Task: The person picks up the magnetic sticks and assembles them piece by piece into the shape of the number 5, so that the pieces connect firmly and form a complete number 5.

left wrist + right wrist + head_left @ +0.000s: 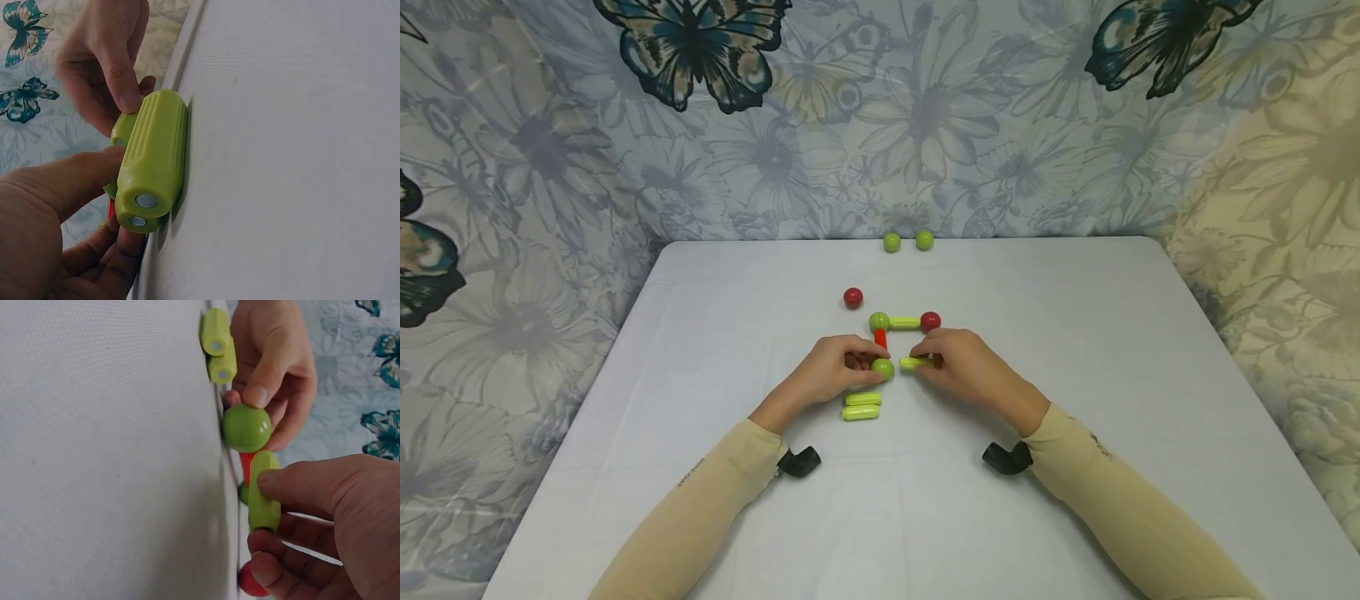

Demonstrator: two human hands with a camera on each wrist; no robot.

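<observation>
My left hand (pixel 835 367) grips a green ball (pixel 883 368) between thumb and fingers. A red rod (pixel 880 337) runs from that ball up to another green ball (pixel 879 322). From there a yellow-green rod (pixel 905 322) reaches sideways to a red ball (pixel 930 321). My right hand (pixel 964 364) pinches a loose yellow-green rod (pixel 265 497), its near end a small gap right of the gripped ball. Two more yellow-green rods (pixel 861 412) lie side by side below my left hand; metal discs (pixel 146 200) show in their ends.
A single red ball (pixel 853 297) lies beyond my left hand. Two green balls (pixel 891 242) sit at the far edge of the white table (pixel 737 283). Behind it hangs a flower and butterfly patterned cloth (pixel 925 125). Black wrist mounts (pixel 800 462) stick out beneath both sleeves.
</observation>
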